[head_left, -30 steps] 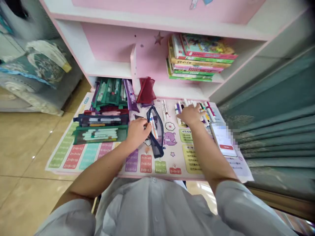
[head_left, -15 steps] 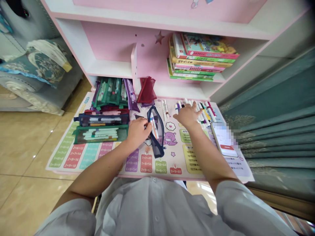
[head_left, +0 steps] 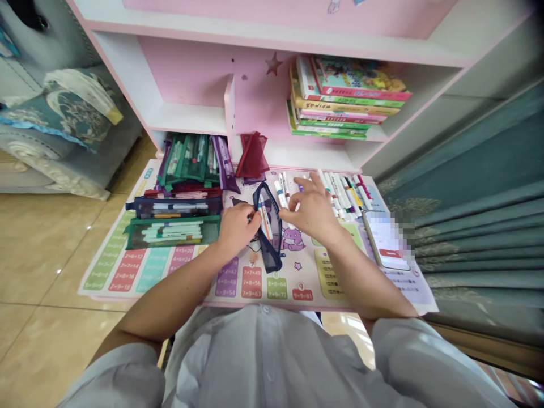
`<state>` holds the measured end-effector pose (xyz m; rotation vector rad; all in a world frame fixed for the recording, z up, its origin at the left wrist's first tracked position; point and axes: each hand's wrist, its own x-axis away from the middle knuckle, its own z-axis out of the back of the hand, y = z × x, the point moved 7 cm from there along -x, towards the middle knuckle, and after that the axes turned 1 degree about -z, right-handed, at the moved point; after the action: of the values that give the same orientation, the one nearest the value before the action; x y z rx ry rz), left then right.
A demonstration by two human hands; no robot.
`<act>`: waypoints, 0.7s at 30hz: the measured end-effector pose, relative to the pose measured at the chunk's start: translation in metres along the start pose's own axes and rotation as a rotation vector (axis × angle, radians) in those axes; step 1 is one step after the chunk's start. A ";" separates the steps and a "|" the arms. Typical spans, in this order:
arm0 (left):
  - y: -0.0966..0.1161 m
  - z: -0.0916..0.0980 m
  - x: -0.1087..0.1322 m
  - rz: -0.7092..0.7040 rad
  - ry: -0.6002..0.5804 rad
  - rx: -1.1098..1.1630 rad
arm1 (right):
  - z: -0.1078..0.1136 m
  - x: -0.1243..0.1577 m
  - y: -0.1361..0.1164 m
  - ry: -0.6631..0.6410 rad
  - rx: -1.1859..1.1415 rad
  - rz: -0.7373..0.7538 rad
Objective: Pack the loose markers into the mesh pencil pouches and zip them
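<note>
A navy mesh pencil pouch (head_left: pixel 272 258) lies unzipped on the desk, its mouth spread, with markers (head_left: pixel 265 218) inside. At the pouch's left edge, my left hand (head_left: pixel 238 226) pinches the rim between thumb and fingers. Just right of the pouch, my right hand (head_left: pixel 313 211) is closed on a white marker (head_left: pixel 280 194) with a blue-grey band, which points up and left past the thumb. Part of that marker is hidden by the fingers. Behind it stand out more white markers (head_left: pixel 285 182) on the desk. A row of loose markers (head_left: pixel 340 192) spreads beyond my right hand.
Filled mesh pouches in green (head_left: pixel 174 232), navy (head_left: pixel 178 207) and purple (head_left: pixel 224 161) lie at the left. Dark red mesh pouches (head_left: pixel 252 156) rest by the shelf. A phone (head_left: pixel 386 241) lies at the right, and stacked books (head_left: pixel 344 105) sit on the pink shelf.
My right hand has moved left from the marker row toward the pouch, now with a white marker in its fingers. My left hand stays at the pouch's rim.
</note>
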<state>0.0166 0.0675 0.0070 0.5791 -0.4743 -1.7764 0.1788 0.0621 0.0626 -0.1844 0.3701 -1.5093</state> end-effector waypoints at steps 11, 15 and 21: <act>-0.001 0.001 0.000 -0.013 0.029 0.024 | -0.042 0.009 -0.023 -0.211 0.086 0.044; -0.001 0.001 0.000 -0.012 0.026 0.004 | -0.048 0.009 -0.023 -0.232 0.083 0.035; -0.001 0.000 0.000 -0.013 0.029 -0.004 | -0.055 0.008 -0.022 -0.257 0.106 0.039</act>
<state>0.0154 0.0684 0.0064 0.6055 -0.4477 -1.7781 0.1394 0.0588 0.0180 -0.2826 0.0878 -1.4423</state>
